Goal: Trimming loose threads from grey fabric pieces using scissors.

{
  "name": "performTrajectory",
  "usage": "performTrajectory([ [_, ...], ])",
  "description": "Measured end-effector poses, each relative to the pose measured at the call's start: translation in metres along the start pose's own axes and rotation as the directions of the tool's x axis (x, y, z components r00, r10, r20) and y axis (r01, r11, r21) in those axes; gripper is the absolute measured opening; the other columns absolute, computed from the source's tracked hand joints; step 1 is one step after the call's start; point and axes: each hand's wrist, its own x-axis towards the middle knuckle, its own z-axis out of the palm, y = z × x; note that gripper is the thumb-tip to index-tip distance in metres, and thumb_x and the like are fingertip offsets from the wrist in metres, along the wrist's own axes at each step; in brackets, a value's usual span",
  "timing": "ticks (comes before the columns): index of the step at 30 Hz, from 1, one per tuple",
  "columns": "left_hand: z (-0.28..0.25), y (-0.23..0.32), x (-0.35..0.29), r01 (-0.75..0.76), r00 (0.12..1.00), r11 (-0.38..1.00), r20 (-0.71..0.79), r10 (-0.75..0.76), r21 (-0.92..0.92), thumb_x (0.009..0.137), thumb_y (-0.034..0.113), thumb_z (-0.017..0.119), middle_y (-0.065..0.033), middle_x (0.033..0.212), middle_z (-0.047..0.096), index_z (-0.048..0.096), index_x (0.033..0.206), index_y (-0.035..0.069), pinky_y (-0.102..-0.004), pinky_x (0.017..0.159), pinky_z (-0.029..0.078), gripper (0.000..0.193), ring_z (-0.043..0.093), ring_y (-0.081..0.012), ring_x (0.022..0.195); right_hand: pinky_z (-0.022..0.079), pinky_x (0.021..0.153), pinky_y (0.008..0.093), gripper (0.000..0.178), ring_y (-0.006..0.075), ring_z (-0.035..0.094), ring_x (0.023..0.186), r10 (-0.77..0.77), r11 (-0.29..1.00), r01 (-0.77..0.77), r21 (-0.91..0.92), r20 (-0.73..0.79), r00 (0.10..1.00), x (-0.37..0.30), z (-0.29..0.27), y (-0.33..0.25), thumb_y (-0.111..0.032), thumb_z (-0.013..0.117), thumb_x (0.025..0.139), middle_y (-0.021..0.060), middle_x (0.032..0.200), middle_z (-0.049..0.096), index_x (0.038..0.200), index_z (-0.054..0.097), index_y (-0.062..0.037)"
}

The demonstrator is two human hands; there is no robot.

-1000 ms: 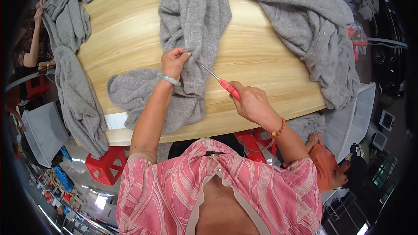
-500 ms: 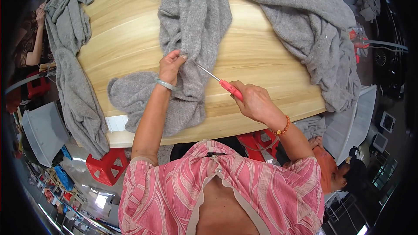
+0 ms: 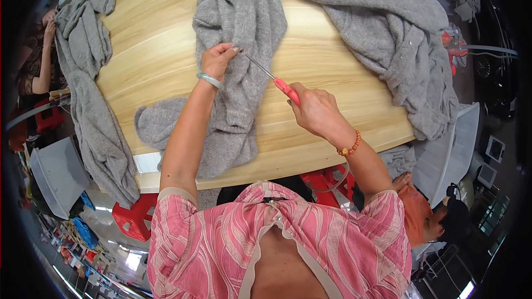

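Left hand (image 3: 218,62) is pinching gray garment (image 3: 242,88), which is lying beneath and beyond it; right hand (image 3: 318,112) is gripping red-handled tool (image 3: 287,91).

Tip contact between the red-handled tool (image 3: 281,84) and the central grey knit (image 3: 243,91) appears possible but is too small to confirm. The right hand (image 3: 320,112) conceals the rear of the handle (image 3: 287,91); the frame's top edge crops the upper-right garment (image 3: 382,16).

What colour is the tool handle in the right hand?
The tool handle is pinkish red, clearest in the head view.
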Motion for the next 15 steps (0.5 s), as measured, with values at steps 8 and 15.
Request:
performTrajectory([
  [8, 0.002, 0.007, -0.014, 0.030, 0.997, 0.978, -0.061, -0.044, -0.204, 0.080, 0.005, 0.070, -0.0059, 0.087, 0.067, 0.066, 0.093, -0.002, -0.0239, 0.069, 0.050, 0.015, 0.061, -0.0118, 0.076, 0.047, 0.064, 0.0491, 0.020, 0.0404, 0.061, 0.068, -0.102, 0.995, 0.102, 0.000, 0.019, 0.995, 0.001, -0.009, -0.004, -0.020, 0.058, 0.086, 0.0206, 0.069, 0.062, 0.097, 0.055, -0.0042],
  [15, -0.007, 0.002, -0.030, 0.062, 0.998, 0.957, 0.038, -0.053, -0.283, 0.086, 0.008, 0.064, -0.0053, 0.089, 0.067, 0.067, 0.091, -0.002, -0.0235, 0.071, 0.049, 0.011, 0.061, -0.0111, 0.078, 0.047, 0.064, 0.0489, 0.020, 0.0408, 0.061, 0.068, -0.075, 0.997, 0.076, -0.018, 0.026, 0.997, 0.000, 0.000, -0.011, -0.020, 0.058, 0.086, 0.0211, 0.069, 0.062, 0.099, 0.055, -0.0042],
])
